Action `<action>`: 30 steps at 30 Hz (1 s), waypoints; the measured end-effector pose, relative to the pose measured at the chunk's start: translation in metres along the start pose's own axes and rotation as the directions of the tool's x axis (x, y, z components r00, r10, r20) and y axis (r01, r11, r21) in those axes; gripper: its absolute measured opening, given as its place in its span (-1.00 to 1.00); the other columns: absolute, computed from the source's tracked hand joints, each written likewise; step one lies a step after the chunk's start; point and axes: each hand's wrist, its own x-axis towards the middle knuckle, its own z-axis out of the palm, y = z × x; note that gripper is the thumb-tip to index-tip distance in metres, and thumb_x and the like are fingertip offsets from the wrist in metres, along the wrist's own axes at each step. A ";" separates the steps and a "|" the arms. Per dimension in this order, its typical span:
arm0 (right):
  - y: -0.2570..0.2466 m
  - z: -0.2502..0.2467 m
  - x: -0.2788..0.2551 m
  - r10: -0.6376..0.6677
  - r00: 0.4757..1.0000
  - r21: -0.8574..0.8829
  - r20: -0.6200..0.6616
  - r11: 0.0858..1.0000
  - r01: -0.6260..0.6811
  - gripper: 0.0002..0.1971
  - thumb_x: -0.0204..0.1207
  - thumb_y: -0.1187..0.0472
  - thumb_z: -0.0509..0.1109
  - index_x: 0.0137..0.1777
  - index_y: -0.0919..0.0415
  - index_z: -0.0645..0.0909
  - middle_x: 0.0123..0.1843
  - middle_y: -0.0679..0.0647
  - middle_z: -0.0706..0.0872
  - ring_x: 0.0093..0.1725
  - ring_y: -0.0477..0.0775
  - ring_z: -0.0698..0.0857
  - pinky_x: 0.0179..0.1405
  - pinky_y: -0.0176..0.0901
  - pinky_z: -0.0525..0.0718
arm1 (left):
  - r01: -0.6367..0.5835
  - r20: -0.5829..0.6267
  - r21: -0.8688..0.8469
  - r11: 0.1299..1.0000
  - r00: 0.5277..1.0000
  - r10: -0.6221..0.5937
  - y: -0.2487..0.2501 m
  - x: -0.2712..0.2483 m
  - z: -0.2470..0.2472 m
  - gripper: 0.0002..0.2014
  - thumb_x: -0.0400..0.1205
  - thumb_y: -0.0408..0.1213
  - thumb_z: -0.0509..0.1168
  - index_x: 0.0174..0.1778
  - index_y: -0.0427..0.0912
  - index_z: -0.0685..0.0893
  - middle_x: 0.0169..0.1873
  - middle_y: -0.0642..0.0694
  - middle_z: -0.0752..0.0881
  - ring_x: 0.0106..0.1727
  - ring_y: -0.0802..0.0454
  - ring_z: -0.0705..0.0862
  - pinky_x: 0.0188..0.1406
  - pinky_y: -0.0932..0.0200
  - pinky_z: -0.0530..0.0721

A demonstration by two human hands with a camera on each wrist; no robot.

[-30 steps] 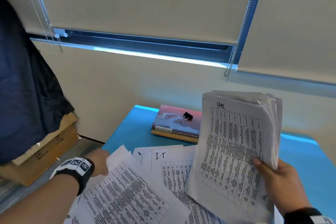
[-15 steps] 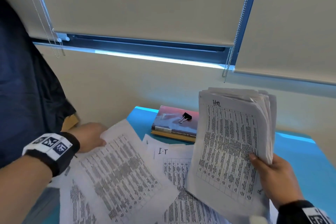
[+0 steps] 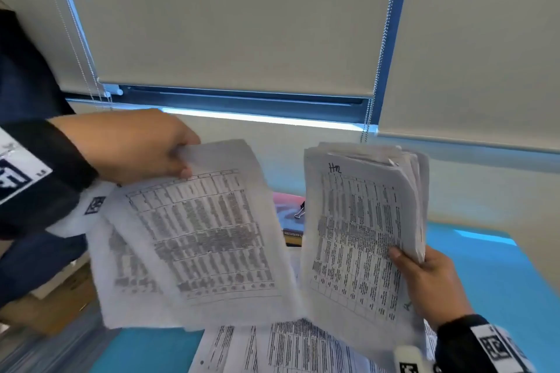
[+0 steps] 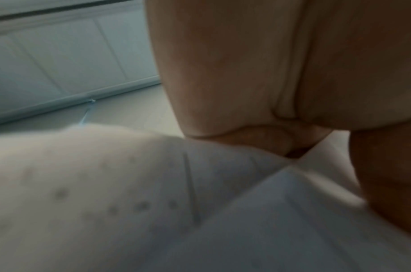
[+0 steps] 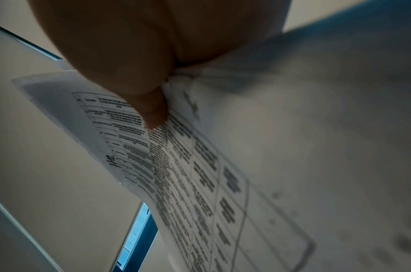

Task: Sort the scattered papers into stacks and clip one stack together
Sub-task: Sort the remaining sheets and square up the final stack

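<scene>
My left hand [image 3: 178, 160] pinches the top corner of a few printed sheets [image 3: 194, 236] and holds them in the air on the left. In the left wrist view the fingers [image 4: 258, 139] close on the blurred sheets [image 4: 130, 202]. My right hand [image 3: 424, 275] grips a thick stack of printed papers [image 3: 360, 233] upright, the thumb on the front page marked "Hn". The right wrist view shows that thumb [image 5: 153, 110] pressing the stack [image 5: 188, 165]. More papers [image 3: 288, 348] lie on the blue table [image 3: 497, 281]. A black binder clip [image 3: 300, 211] peeks out between the two bundles.
A book [image 3: 288, 221] lies at the table's far edge under the clip, mostly hidden by the papers. A wall with lowered blinds [image 3: 230, 24] and bead chains stands behind. A cardboard box [image 3: 60, 306] sits on the floor at the left, beside dark cloth.
My left hand has lifted the sheets from the table up and to the right, level with the stack. The right hand has kept the stack nearly still.
</scene>
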 end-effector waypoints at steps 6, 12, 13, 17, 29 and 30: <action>-0.006 0.014 -0.002 -0.034 0.986 -0.034 0.164 0.999 0.040 -0.85 0.53 0.24 0.50 -0.24 0.29 0.72 -0.40 0.19 0.69 -0.33 0.02 0.59 -0.28 -0.06 0.50 | -0.175 -0.165 -0.040 0.984 0.972 0.166 0.056 0.042 0.016 -0.70 0.65 -0.02 0.31 0.22 -0.05 0.68 0.35 0.01 0.53 0.32 -0.01 0.55 0.30 0.11 0.50; -0.015 0.010 -0.010 -0.010 0.944 -0.048 0.330 0.998 0.027 -0.83 0.57 0.27 0.44 -0.20 0.12 0.83 -0.24 0.14 0.87 -0.20 0.16 0.85 -0.10 0.09 0.79 | -0.296 -0.146 -0.172 0.939 0.951 0.273 0.099 0.065 0.034 -0.66 0.64 -0.01 0.31 0.28 -0.07 0.65 0.53 0.00 0.47 0.45 -0.05 0.51 0.41 -0.01 0.49; -0.017 0.008 -0.013 -0.005 0.937 -0.038 0.351 0.999 0.019 -0.80 0.58 0.31 0.42 -0.21 0.12 0.83 -0.24 0.15 0.87 -0.22 0.16 0.85 -0.14 0.06 0.80 | -0.310 -0.127 -0.173 0.935 0.948 0.291 0.104 0.066 0.037 -0.76 0.64 -0.01 0.30 0.14 -0.02 0.66 0.33 -0.02 0.62 0.30 -0.08 0.61 0.28 -0.04 0.57; -0.020 0.005 -0.020 -0.031 0.911 0.043 0.410 0.999 0.014 -0.76 0.60 0.40 0.37 -0.18 0.19 0.84 -0.22 0.20 0.87 -0.23 0.18 0.86 -0.25 -0.05 0.79 | -0.326 -0.131 -0.219 0.920 0.944 0.303 0.114 0.070 0.047 -0.90 0.66 -0.06 0.27 -0.05 0.02 0.62 -0.10 0.03 0.71 -0.10 0.03 0.66 -0.07 0.00 0.65; -0.018 0.001 -0.002 -0.119 0.900 0.110 0.419 0.991 0.079 -0.59 0.36 -0.05 0.61 0.13 0.14 0.73 0.01 0.02 0.87 0.02 0.02 0.84 0.18 0.15 0.73 | -0.313 -0.132 -0.101 0.944 0.945 0.299 0.122 0.074 0.045 -0.83 0.68 0.01 0.26 -0.19 0.09 0.51 -0.24 0.07 0.62 -0.21 0.06 0.61 -0.30 0.13 0.49; -0.020 0.005 -0.002 -0.127 0.911 0.103 0.392 0.990 0.094 -0.69 0.41 0.13 0.61 0.14 0.12 0.72 0.01 -0.01 0.87 0.01 0.01 0.84 0.15 0.10 0.74 | -0.320 -0.141 -0.100 0.942 0.942 0.305 0.126 0.074 0.044 -0.82 0.66 0.05 0.28 -0.13 0.06 0.57 -0.25 0.06 0.63 -0.21 0.06 0.61 -0.32 0.14 0.46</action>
